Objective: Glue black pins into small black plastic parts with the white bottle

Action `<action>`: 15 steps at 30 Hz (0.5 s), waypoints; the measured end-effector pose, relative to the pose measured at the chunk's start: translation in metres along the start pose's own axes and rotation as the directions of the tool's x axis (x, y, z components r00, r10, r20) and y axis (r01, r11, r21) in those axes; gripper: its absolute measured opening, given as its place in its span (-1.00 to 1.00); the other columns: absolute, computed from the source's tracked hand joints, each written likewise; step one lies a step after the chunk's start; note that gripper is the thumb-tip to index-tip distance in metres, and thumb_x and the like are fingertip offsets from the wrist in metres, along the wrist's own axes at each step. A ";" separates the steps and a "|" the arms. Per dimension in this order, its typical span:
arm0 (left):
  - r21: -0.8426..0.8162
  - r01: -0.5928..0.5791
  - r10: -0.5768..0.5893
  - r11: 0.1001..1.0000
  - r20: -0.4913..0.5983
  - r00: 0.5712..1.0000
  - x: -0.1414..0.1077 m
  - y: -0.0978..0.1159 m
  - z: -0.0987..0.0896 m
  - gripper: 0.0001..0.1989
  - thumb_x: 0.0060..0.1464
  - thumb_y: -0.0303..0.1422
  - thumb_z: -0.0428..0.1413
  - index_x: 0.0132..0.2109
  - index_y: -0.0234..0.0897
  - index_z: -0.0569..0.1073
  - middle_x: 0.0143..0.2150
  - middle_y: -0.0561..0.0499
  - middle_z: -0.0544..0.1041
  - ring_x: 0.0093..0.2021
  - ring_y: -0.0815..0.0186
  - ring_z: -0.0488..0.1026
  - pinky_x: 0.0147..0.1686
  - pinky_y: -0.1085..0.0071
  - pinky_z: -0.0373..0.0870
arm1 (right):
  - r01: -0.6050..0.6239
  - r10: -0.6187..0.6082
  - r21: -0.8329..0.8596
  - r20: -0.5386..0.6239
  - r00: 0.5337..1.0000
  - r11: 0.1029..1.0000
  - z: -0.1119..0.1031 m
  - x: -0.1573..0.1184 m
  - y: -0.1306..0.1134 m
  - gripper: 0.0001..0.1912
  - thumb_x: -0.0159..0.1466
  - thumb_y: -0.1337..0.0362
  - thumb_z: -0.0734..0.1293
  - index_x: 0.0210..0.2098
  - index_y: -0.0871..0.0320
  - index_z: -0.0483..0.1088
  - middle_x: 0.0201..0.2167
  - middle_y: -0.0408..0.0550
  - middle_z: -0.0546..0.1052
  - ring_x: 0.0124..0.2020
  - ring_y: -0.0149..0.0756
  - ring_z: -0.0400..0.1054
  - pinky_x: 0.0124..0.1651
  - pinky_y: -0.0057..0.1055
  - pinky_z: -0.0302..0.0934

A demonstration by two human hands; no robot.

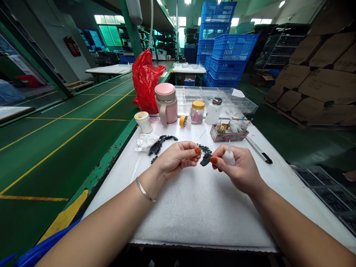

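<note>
My right hand (239,165) pinches a small black part (206,160) between thumb and finger, and a small white dropper bottle (229,157) with its nozzle up sits within the same hand. Just left of the part, my left hand (180,157) has its thumb and fingertips pressed together; whatever they hold, if anything, is too small to name. Behind the hands lies a pile of small black pieces (204,148) on the white table (205,211). Farther left, larger black parts (160,144) rest beside a crumpled white cloth (147,141).
Behind the hands stand a pink mug (168,107), a yellow-lidded jar (197,112), a white bottle (213,112), yellow tape (183,121) and a box of small bottles (229,134). A knife (258,150) lies right. A red bag (146,83) stands behind.
</note>
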State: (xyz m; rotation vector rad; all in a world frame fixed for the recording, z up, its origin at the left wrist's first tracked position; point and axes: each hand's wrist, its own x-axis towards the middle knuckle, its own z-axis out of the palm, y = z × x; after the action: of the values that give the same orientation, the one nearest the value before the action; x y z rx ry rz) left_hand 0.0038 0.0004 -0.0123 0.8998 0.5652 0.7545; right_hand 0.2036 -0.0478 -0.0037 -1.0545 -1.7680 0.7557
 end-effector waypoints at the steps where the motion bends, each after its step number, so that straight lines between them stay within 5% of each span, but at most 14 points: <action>1: -0.013 -0.004 0.004 1.000 -0.006 1.000 0.000 0.000 0.000 -0.72 -0.13 -0.39 0.43 -0.30 -0.40 0.52 -0.42 0.00 0.48 -0.46 0.49 0.40 -0.48 0.64 0.35 | 0.000 0.000 0.012 0.002 1.000 1.000 0.000 0.000 0.000 -0.75 0.26 0.17 0.41 -0.49 0.17 0.42 -0.58 -0.18 0.46 -0.56 -0.44 0.27 -0.48 -0.47 0.11; 6: -0.065 -0.036 0.033 0.997 -0.044 0.999 0.000 -0.001 -0.002 -0.75 -0.14 -0.49 0.41 -0.28 -0.44 0.54 -0.40 -0.03 0.51 -0.41 0.46 0.45 -0.42 0.65 0.42 | -0.016 0.016 0.054 -0.007 1.000 0.998 -0.002 -0.001 -0.001 -0.74 0.23 0.17 0.44 -0.50 0.17 0.42 -0.59 -0.18 0.45 -0.57 -0.45 0.26 -0.50 -0.49 0.11; 15: -0.094 -0.039 0.049 0.995 0.107 0.993 -0.002 0.001 -0.003 -0.71 -0.08 -0.40 0.42 -0.27 -0.42 0.49 -0.42 -0.04 0.52 -0.49 0.45 0.46 -0.49 0.65 0.45 | 0.037 -0.038 0.073 0.013 0.999 0.997 -0.001 -0.001 -0.005 -0.76 0.27 0.21 0.41 -0.47 0.18 0.42 -0.58 -0.19 0.45 -0.57 -0.48 0.26 -0.49 -0.52 0.12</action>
State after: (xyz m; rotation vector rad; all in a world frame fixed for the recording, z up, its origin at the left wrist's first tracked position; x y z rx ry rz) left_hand 0.0001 0.0005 -0.0124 0.8651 0.4123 0.7606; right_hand 0.2030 -0.0510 0.0005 -0.9665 -1.7543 0.8003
